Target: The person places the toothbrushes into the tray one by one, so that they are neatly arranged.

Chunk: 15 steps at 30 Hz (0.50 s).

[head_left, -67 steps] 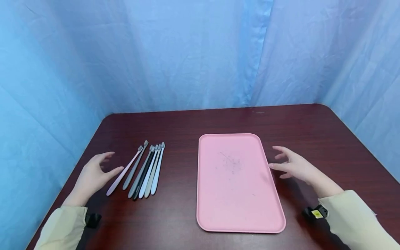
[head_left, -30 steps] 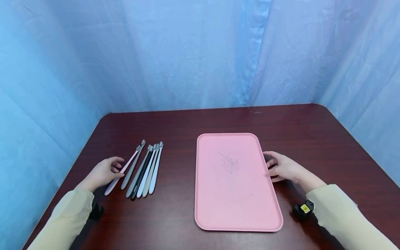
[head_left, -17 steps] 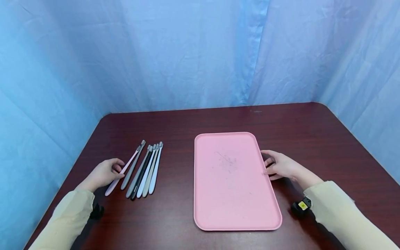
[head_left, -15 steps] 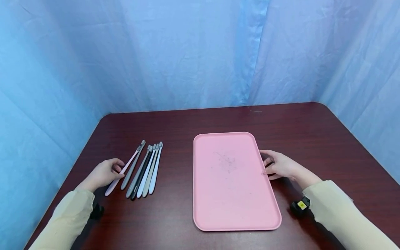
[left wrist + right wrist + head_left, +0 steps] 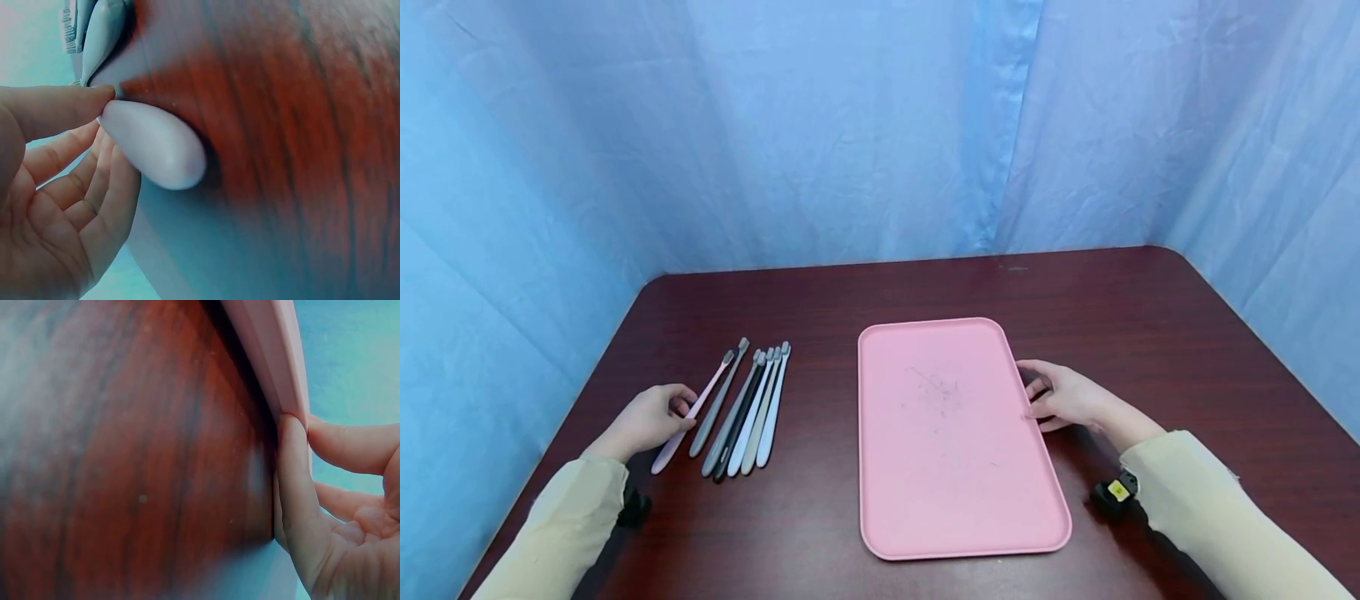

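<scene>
Between thumb and fingers my left hand (image 5: pixel 646 421) pinches a pink toothbrush (image 5: pixel 667 454) partway along its handle. In the left wrist view the rounded handle end (image 5: pixel 156 147) sticks out past the fingertips, low over the table. A grey toothbrush (image 5: pixel 712 418) lies just right of it. On the right, my right hand (image 5: pixel 1067 398) pinches the right rim of a pink rectangular tray (image 5: pixel 962 492). The right wrist view shows thumb and finger on opposite sides of the tray's rim (image 5: pixel 275 356).
Several more toothbrushes, among them a black one (image 5: pixel 740 425) and a pale blue one (image 5: pixel 770 433), lie side by side left of the tray. The dark red-brown table (image 5: pixel 820 292) has blue curtains (image 5: pixel 850 125) behind it and at both sides.
My left hand has come down and pinched the pink toothbrush, whose head has since swung slightly left. My right hand has taken the tray's rim, and the tray has slid left.
</scene>
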Each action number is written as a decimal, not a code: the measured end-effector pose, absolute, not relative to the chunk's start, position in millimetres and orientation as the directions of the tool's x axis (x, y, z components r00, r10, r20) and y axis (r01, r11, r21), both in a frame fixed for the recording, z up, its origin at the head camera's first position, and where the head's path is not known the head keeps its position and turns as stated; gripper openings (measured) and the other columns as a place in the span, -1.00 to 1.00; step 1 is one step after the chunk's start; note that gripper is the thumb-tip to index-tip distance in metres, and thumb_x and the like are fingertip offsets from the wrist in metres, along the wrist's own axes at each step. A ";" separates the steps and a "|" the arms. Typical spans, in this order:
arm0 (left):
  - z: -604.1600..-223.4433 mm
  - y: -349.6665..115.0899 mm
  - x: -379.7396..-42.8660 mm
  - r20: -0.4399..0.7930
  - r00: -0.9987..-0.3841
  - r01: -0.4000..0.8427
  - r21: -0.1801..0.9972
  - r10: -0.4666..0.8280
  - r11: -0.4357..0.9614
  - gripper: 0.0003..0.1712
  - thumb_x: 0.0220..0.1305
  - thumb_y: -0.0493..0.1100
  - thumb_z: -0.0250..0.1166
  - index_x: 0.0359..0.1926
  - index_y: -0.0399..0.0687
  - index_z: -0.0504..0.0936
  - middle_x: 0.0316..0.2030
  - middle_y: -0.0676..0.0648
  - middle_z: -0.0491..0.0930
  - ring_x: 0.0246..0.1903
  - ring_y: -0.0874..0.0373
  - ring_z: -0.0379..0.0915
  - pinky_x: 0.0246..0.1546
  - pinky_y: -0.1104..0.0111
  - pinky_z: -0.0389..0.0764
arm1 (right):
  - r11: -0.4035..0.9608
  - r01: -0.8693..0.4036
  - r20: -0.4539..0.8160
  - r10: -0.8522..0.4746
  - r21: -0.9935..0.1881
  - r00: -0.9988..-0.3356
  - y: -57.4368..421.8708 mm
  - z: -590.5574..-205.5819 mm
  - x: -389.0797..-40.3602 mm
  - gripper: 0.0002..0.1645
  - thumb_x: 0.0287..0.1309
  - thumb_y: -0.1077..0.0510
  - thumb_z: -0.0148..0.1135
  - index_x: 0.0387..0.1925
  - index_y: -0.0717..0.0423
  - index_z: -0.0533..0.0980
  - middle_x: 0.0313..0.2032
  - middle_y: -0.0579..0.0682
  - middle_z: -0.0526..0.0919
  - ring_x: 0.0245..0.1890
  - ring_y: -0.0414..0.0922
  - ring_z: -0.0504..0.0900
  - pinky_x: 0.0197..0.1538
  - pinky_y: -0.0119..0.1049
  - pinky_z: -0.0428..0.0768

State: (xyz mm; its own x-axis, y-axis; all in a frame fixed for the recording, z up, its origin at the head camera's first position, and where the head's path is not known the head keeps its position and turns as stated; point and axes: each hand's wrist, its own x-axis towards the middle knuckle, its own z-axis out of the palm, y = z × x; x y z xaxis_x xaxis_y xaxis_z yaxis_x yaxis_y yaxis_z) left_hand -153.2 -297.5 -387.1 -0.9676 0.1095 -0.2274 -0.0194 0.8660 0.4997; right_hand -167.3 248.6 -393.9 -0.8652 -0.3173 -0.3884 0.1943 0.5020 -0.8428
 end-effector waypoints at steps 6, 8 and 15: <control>-383.8 -303.5 -150.1 -0.170 -0.981 -0.006 0.515 0.096 0.857 -0.65 0.18 -0.36 0.25 -0.04 -0.47 0.46 -0.36 -0.20 0.50 -0.42 0.07 0.42 -0.42 0.26 0.57 | 0.501 0.196 -0.391 -0.322 -0.843 -0.862 248.6 -393.6 -167.2 -0.04 0.07 0.43 0.18 0.41 0.33 -0.11 -0.15 0.23 0.46 -0.32 -0.13 0.60 -0.23 -0.13 0.69; -382.0 -305.2 -148.9 -0.140 -0.986 0.000 0.524 0.086 0.852 -0.63 0.19 -0.34 0.25 -0.01 -0.47 0.45 -0.34 -0.22 0.52 -0.40 0.05 0.45 -0.40 0.24 0.59 | 0.500 0.199 -0.394 -0.322 -0.843 -0.861 248.4 -393.1 -167.0 -0.04 0.06 0.43 0.18 0.41 0.33 -0.11 -0.15 0.24 0.46 -0.32 -0.13 0.60 -0.23 -0.13 0.69; -373.9 -298.2 -143.2 -0.045 -0.998 0.007 0.572 0.040 0.820 -0.59 0.19 -0.30 0.28 0.02 -0.43 0.45 -0.26 -0.28 0.55 -0.34 0.03 0.50 -0.36 0.26 0.63 | 0.501 0.206 -0.400 -0.318 -0.841 -0.860 248.0 -392.7 -167.4 -0.03 0.07 0.42 0.19 0.41 0.33 -0.11 -0.15 0.23 0.46 -0.32 -0.13 0.60 -0.23 -0.13 0.69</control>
State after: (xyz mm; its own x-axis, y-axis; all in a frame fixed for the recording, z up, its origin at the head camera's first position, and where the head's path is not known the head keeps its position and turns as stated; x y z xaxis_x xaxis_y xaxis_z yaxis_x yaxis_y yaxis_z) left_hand -143.2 -298.2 -373.9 -0.9982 0.0399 -0.0448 0.0071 0.8202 0.5720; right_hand -167.4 248.0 -392.7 -0.8597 -0.3177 -0.3999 0.2060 0.5008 -0.8407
